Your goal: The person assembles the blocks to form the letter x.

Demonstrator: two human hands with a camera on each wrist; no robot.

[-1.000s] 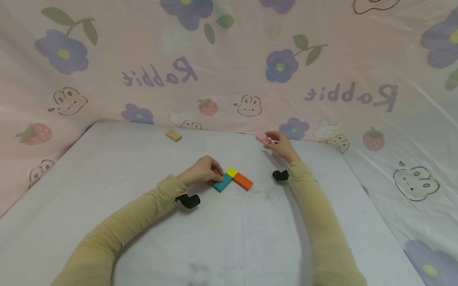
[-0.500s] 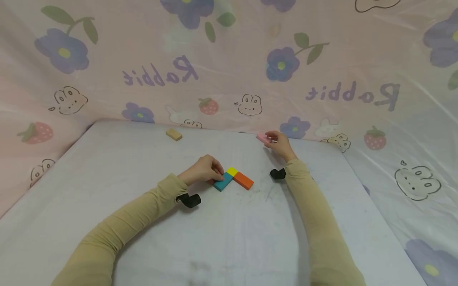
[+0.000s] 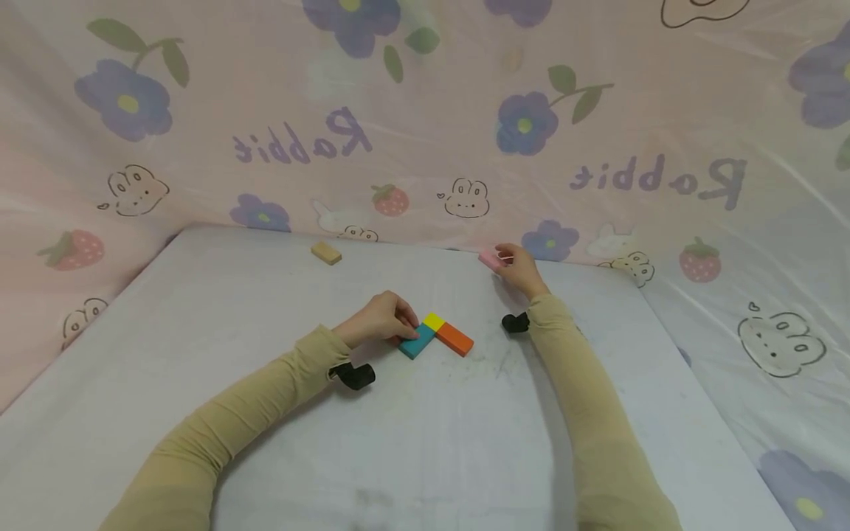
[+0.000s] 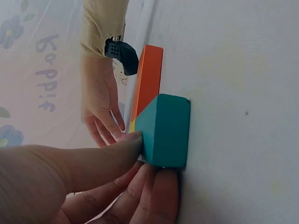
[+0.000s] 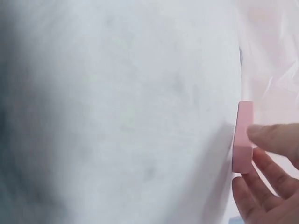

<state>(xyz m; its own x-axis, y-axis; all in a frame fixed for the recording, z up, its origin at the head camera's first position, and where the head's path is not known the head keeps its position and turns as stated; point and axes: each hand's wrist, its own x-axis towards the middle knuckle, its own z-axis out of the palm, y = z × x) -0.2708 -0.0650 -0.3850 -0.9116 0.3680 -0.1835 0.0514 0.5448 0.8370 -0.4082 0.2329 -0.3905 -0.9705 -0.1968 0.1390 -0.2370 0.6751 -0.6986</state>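
Note:
In the head view, a teal block (image 3: 416,344), a small yellow block (image 3: 434,321) and an orange block (image 3: 455,339) lie end to end in an angled shape on the white table. My left hand (image 3: 383,318) holds the teal block's near end; the left wrist view shows the thumb on its upper face and the fingers (image 4: 156,196) against its end. Farther back, my right hand (image 3: 522,270) pinches a pink block (image 3: 490,260). Its thumb (image 5: 268,135) presses one face in the right wrist view, with fingertips at the opposite side.
A tan wooden block (image 3: 326,253) lies near the table's back edge, left of centre. Behind the table hangs a pink curtain (image 3: 412,147) printed with flowers and rabbits. Black wrist cameras (image 3: 356,377) stick out below both sleeves.
My right hand's thumb and fingers have closed in on the pink block, which has hardly moved. My left hand stays at the teal block. The head view has shifted slightly.

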